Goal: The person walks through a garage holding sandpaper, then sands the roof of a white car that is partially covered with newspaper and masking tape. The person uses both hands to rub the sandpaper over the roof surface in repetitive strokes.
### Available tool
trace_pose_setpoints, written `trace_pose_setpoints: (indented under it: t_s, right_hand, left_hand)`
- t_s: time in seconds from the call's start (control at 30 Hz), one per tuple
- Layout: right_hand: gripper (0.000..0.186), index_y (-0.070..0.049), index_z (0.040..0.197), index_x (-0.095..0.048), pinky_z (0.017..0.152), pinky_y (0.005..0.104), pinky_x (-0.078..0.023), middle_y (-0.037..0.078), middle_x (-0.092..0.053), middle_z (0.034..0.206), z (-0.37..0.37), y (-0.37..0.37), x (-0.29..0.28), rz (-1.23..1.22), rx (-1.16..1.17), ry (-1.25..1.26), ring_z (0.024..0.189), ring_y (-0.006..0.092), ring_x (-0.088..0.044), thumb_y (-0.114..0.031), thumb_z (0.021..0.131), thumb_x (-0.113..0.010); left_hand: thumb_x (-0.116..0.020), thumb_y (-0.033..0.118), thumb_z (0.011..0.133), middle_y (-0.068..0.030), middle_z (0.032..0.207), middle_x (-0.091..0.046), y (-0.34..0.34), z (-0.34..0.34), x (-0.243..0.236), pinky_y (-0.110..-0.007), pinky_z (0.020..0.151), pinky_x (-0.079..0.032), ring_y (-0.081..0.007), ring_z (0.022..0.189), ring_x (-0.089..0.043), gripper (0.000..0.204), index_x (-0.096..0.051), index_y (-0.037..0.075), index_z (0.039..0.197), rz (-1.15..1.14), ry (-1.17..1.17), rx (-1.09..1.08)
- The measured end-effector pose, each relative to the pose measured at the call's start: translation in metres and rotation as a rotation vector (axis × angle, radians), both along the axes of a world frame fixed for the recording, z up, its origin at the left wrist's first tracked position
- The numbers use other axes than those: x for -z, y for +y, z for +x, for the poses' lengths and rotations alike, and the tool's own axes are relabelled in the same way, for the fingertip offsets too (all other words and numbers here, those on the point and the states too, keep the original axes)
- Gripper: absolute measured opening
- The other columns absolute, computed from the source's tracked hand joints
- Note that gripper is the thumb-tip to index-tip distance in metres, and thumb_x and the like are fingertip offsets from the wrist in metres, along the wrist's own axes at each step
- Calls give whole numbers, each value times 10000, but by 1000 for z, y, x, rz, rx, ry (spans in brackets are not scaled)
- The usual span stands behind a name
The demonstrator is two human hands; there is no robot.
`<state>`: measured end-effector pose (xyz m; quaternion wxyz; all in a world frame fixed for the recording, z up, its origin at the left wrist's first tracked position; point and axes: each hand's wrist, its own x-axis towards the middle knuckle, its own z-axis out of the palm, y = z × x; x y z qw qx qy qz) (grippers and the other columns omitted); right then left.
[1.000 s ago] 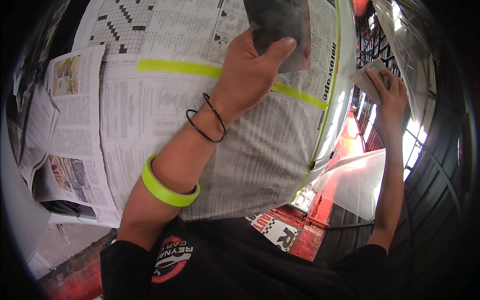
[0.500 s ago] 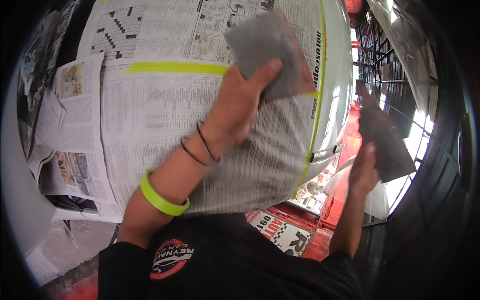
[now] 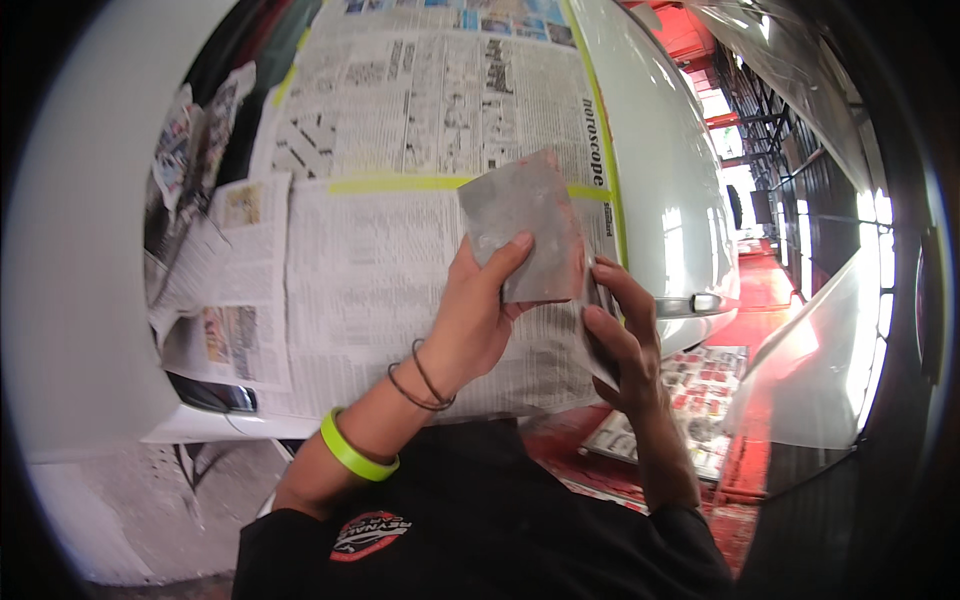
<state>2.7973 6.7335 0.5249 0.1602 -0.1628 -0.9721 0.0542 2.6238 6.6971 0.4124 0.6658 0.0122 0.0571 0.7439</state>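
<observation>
My left hand (image 3: 478, 305) is closed round the lower left corner of a grey flat plate (image 3: 508, 228), its thumb lying on the face. Reddish paste streaks the plate's right edge. My right hand (image 3: 636, 345) grips a second flat plate (image 3: 600, 362), which is turned nearly edge-on, so most of its face is hidden. The two plates are close together at the right edge of the first; I cannot tell whether they touch. Both hands are above a car panel masked with newspaper (image 3: 380, 260).
Yellow-green tape (image 3: 400, 184) crosses the newspaper and runs along its right border. Beyond it is the white car body (image 3: 650, 130) with a door handle (image 3: 690, 304). Crumpled paper (image 3: 195, 150) is at the left. Plastic sheeting (image 3: 815, 350) hangs at the right over a red floor (image 3: 765, 285).
My right hand has swung in from the far right, bringing its plate beside the left one. My left hand and its plate have come lower and nearer to me. The view has shifted.
</observation>
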Motion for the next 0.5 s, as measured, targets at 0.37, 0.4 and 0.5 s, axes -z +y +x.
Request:
trace_pose_setpoints:
  t_s: [0.37,0.4,0.5]
  right_hand:
    - [469,-118,1375,-629,1055,441,-496,145,-572,1387,-79,51,11,-11,43,394,1271,357,-582,18,928,-670]
    - [342,-85,1397,-604,1009,451,-527,128,-606,1371,-87,44,24,-187,165,521,1242,316,-610,-115,1057,-571]
    - [318,-102,1389,-600,951,476,-557,78,-626,1366,-98,23,49,-1117,131,1025,1200,267,-642,-216,1100,-532]
  left_hand:
    - [-537,284,1053,-51,1284,-665,-77,-102,-7,-348,978,-540,-188,1142,-665,360,-584,90,1352,-258,326,-721]
    - [-592,216,1023,-60,1279,-666,-78,-110,10,-339,1013,-525,-192,1147,-659,339,-594,76,1331,-264,302,-741]
    - [-679,36,948,-54,1272,-656,-70,-112,0,-320,1017,-507,-169,1127,-643,367,-595,61,1304,-294,456,-876]
